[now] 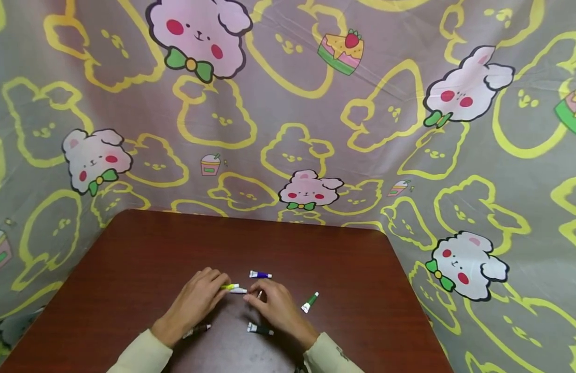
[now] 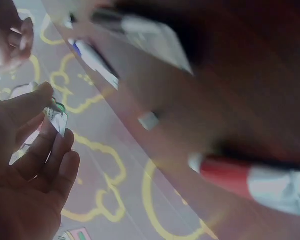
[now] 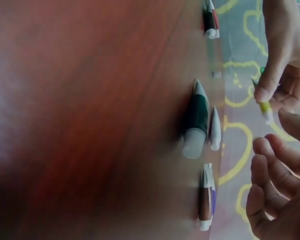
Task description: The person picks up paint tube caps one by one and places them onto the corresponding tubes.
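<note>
My left hand (image 1: 201, 295) pinches a small yellow paint tube (image 1: 230, 286) between thumb and fingers, with its cap end toward the right. In the right wrist view the yellow tube (image 3: 265, 107) hangs from the left hand (image 3: 285, 65), held above the table. A white paint tube (image 1: 238, 291) shows just below it in the head view. My right hand (image 1: 276, 303) is close by on the right, fingers loosely bent; in the right wrist view the right hand (image 3: 282, 175) has nothing between thumb and fingers.
Around the hands on the brown table (image 1: 343, 269) lie a purple tube (image 1: 261, 274), a green tube (image 1: 310, 302), a dark green tube (image 1: 260, 329) and a dark brown tube (image 1: 196, 330). A red tube (image 2: 230, 175) and a small grey piece (image 2: 149, 120) appear in the left wrist view.
</note>
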The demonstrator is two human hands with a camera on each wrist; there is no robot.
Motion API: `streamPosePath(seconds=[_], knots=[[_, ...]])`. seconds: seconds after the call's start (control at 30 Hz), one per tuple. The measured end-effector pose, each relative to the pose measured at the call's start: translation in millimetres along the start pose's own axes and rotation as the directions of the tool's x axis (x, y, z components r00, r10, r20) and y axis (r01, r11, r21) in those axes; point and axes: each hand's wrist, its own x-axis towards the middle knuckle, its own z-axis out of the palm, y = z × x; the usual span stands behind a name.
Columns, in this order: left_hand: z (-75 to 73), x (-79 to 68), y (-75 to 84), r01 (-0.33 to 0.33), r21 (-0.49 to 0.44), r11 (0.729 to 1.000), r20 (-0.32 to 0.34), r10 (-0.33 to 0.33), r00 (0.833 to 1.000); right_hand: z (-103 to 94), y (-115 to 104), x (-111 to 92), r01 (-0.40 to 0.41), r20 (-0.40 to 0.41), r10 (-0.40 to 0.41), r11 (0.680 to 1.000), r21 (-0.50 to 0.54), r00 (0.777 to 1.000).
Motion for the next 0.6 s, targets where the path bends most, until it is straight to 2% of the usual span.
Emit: streamPosePath(seconds=[0.33,0.6], knots=[[0.8,-7.3,-28.3,0.038,0.090,0.995,0.040,-0.042,0.998,7.8,-2,22,0.049,0.058,-0.046,0.997,-0.059,0.997],[-2.9,-14.2,-47.3,0.135,0.135,0.982,0.101,-0.149,0.984,21.5,-6,41,0.092,0.068,-0.087,0.992,-0.084,0.994]])
